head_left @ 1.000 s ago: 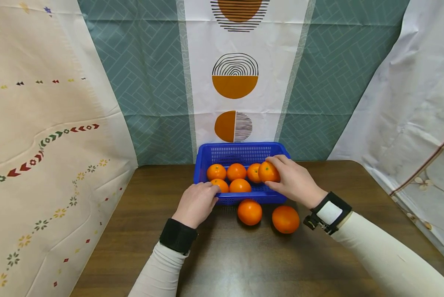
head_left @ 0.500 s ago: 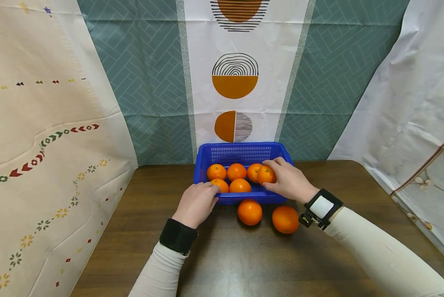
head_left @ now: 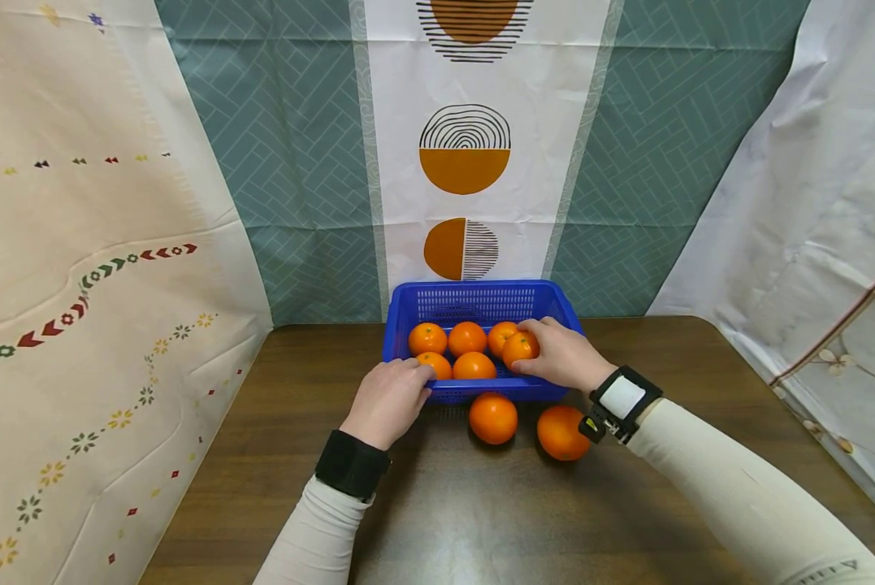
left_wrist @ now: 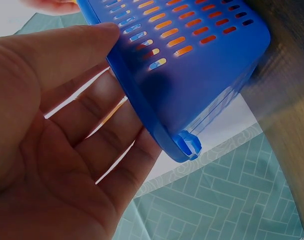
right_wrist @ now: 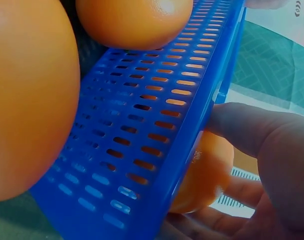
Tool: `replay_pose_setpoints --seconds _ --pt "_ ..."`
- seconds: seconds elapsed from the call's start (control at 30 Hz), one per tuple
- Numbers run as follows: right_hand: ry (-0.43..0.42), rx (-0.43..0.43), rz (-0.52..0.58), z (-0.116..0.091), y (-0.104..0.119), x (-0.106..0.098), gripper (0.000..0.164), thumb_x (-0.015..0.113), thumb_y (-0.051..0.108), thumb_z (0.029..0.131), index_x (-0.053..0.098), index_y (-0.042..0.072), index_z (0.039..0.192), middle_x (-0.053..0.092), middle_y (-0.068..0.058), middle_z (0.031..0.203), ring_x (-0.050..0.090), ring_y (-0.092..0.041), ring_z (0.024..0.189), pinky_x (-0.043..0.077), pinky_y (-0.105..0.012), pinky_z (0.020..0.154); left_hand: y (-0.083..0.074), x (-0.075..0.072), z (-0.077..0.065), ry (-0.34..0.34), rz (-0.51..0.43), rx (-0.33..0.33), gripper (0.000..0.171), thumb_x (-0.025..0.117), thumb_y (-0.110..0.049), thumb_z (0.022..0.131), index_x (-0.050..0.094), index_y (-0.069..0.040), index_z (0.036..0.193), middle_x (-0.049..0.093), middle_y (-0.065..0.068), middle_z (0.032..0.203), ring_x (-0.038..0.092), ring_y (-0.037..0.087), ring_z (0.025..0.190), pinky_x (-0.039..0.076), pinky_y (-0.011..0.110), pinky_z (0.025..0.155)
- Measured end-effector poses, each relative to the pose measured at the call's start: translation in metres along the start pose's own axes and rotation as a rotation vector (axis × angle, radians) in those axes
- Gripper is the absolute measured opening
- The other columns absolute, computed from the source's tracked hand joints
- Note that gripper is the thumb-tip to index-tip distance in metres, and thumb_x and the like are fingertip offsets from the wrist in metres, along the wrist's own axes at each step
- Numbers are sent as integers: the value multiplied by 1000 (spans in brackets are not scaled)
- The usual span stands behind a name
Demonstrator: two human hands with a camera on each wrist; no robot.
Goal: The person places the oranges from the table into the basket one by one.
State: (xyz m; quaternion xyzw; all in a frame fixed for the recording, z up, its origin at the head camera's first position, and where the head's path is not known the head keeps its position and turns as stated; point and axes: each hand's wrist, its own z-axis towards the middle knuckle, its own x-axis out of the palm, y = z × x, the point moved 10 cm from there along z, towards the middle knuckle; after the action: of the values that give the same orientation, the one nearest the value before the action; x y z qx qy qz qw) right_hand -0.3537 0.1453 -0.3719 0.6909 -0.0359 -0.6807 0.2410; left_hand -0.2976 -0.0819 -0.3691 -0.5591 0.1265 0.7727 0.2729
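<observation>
A blue slotted plastic basket (head_left: 513,390) stands at the back of the table with several oranges (head_left: 474,366) in it. At its front left corner my left hand (head_left: 384,402) grips the rim; in the left wrist view the thumb lies on the outer wall (left_wrist: 202,85) and the fingers reach behind the rim. My right hand (head_left: 567,357) holds an orange (head_left: 521,348) inside the right end of the basket, beside another orange (head_left: 500,337). In the right wrist view, part of the held orange (right_wrist: 214,167) shows beyond the rim, with thumb and fingers around it.
Two larger orange fruits, one at the middle (head_left: 493,418) and one to the right (head_left: 561,433), lie on the brown wooden table (head_left: 466,512) in front of the basket. A patterned cloth (head_left: 320,203) hangs right behind the basket.
My right hand has moved left and slightly down with the orange, bringing it lower among the others in the basket. The left hand has stayed at the rim.
</observation>
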Motion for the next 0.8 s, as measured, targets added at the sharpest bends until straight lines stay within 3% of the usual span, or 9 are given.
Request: replay_pose_setpoints --seconds 0.3,0.57,0.8 --pt "77 33 20 7 -2 8 68 84 33 99 58 -3 150 66 -26 129 65 -35 104 59 -55 96 0 0 0 -5 3 3 16 90 -17 95 79 -12 105 74 5 92 69 28 84 61 45 83" --pt "123 52 44 12 -7 20 62 82 32 101 56 1 147 64 -29 137 65 -37 107 58 -57 101 -1 0 0 -3 5 6 16 90 -17 95 79 -12 105 74 5 92 69 28 84 61 45 83" --pt "145 63 85 15 -10 26 61 82 28 101 50 -1 144 66 -24 126 64 -35 102 58 -53 95 -1 -1 0 -2 9 8 16 90 -18 95 80 -12 107 75 5 94 70 28 85 62 45 84"
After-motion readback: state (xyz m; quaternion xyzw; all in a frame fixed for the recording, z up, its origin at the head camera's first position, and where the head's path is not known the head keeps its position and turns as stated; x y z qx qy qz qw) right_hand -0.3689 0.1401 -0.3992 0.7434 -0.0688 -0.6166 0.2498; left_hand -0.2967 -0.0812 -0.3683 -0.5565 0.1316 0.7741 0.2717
